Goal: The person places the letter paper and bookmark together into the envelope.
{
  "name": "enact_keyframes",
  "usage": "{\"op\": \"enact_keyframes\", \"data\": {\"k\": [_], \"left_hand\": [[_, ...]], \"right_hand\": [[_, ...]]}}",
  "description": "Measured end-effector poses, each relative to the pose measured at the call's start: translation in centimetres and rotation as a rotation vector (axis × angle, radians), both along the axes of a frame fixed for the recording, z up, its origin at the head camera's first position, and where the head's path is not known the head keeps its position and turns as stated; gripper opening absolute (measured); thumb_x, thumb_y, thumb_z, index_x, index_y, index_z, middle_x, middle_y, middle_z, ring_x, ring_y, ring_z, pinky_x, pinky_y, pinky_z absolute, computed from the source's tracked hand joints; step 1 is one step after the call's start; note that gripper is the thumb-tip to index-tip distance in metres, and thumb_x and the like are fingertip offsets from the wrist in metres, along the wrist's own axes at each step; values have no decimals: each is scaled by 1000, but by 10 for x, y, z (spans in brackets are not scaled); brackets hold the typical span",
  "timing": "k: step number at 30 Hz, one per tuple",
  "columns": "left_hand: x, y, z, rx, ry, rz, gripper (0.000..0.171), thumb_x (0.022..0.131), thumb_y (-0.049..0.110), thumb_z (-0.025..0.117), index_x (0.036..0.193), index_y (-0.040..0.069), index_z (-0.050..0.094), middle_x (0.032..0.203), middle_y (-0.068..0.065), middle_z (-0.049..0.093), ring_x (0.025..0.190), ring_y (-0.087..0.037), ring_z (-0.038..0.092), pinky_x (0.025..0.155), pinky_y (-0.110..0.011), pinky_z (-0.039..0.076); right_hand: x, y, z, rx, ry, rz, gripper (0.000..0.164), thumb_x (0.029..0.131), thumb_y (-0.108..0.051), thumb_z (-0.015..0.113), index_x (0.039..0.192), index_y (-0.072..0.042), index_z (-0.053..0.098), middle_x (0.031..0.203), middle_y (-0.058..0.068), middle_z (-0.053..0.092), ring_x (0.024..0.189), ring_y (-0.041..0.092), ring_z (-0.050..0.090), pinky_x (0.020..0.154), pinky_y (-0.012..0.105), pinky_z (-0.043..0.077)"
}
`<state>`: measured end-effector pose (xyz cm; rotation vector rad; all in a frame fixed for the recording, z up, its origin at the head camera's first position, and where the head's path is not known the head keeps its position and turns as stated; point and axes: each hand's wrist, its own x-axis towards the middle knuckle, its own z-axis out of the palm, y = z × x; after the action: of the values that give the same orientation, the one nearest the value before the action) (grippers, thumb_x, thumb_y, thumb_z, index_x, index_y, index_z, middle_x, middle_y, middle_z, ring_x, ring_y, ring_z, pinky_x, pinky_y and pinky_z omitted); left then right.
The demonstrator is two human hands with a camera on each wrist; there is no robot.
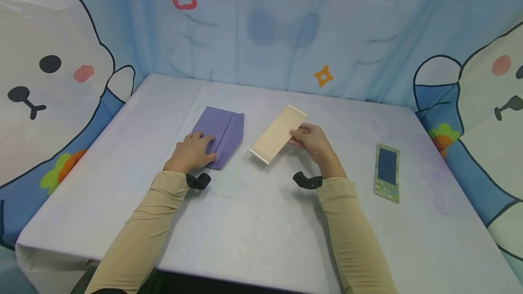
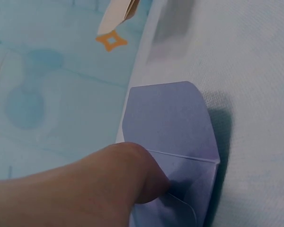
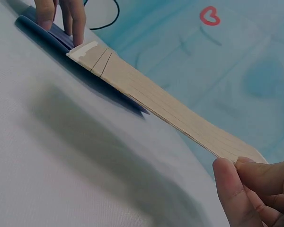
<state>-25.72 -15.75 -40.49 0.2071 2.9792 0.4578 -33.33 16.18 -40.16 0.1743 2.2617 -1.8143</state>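
Note:
My left hand [image 1: 192,152] rests on a purple envelope [image 1: 233,133] lying on the table. Its fingers are spread over the paper. The thumb presses at the pocket's edge in the left wrist view, with the envelope's flap [image 2: 170,118] folded out beyond it. My right hand [image 1: 312,142] pinches a flat, wood-coloured, strip-like piece [image 1: 278,134] with white ends by its long side, between thumb and fingers. The piece is tilted above the table and casts a shadow [image 3: 104,151] below. In the right wrist view, thin layers and fold lines show along it, and its far end overlaps the envelope.
A green patterned card [image 1: 387,189] with a dark blue panel lies at the right on the white-covered table [image 1: 245,239]. Behind the table and along its sides hangs a light blue curtain [image 1: 261,58] printed with cartoon bears. Black wrist devices sit at both cuffs.

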Motion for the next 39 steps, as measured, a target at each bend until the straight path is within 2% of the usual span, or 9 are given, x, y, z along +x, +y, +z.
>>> {"op": "enact_keyframes", "data": {"k": [5,12,27,39], "left_hand": [[-1,0,0,4,-1,0,63,87,35,59,143,11,43,146,-23,37,137,-44,31,99,-66,35],[-1,0,-1,-13,-4,0,62,88,35,57,143,11,43,147,-23,36,137,-45,31,98,-66,35],[-2,1,0,1,-13,13,62,88,34,58,143,10,43,147,-23,36,137,-46,30,99,-66,35],[-2,1,0,38,-15,12,60,88,32,57,142,9,43,148,-24,34,136,-46,31,100,-65,34]], "right_hand": [[0,-2,1,-27,19,-11,51,94,-12,57,140,-2,39,111,9,56,86,9,64,80,20,54],[2,-5,2,-63,50,-5,50,94,-12,57,140,-2,39,115,10,56,89,10,64,81,20,54],[8,-18,4,-127,99,9,49,94,-10,55,139,1,37,110,11,54,86,10,64,81,21,54],[13,-34,3,-151,79,-7,46,94,-9,56,135,0,39,109,11,54,89,13,63,82,21,54]]}}
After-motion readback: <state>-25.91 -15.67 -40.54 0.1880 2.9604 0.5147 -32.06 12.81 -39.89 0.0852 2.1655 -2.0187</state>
